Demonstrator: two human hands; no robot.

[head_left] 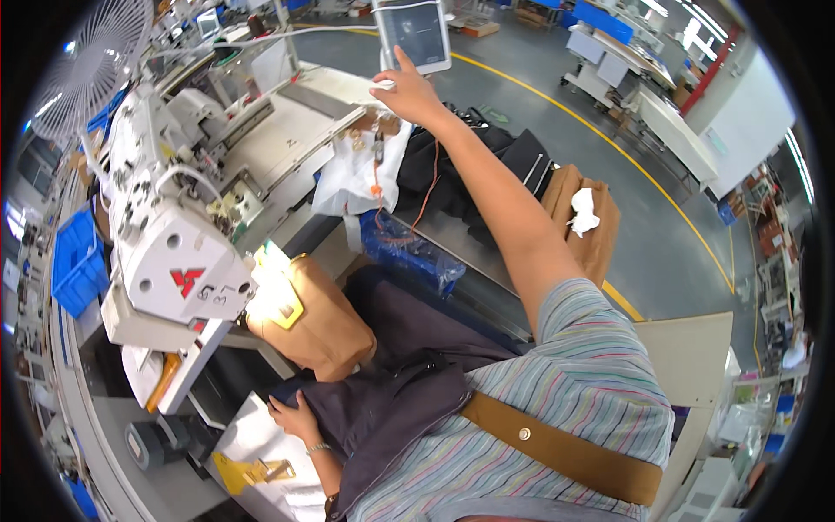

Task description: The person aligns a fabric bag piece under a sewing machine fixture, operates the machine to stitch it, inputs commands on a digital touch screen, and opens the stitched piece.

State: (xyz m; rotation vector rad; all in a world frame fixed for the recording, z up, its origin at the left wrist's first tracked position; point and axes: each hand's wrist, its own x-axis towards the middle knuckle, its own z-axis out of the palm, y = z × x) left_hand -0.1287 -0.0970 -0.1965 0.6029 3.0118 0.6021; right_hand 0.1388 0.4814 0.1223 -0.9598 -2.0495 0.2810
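My right hand [410, 94] reaches far forward, its index finger stretched out against the screen of a white-framed tablet [419, 39]; it holds nothing. Down by my lap lies my left hand [297, 421], fingers spread on the edge of dark cloth [365, 409] beside a white sheet or bag [252, 439] with a yellow patch. A tan-brown fabric piece, shaped like a bag, [326, 322] sits between my lap and the white sewing machine [178, 261]. On it rests a bright yellow-edged piece [280, 304], partly washed out by the light. Neither hand touches the fabric piece.
Beneath my right arm are a white plastic bag [361, 174], an orange cord [426, 196], a blue plastic-wrapped bundle [409, 257] and black fabric [470, 174]. Brown fabric [587, 230] with a crumpled white scrap lies right. A blue crate [80, 261] and fan [91, 65] stand left.
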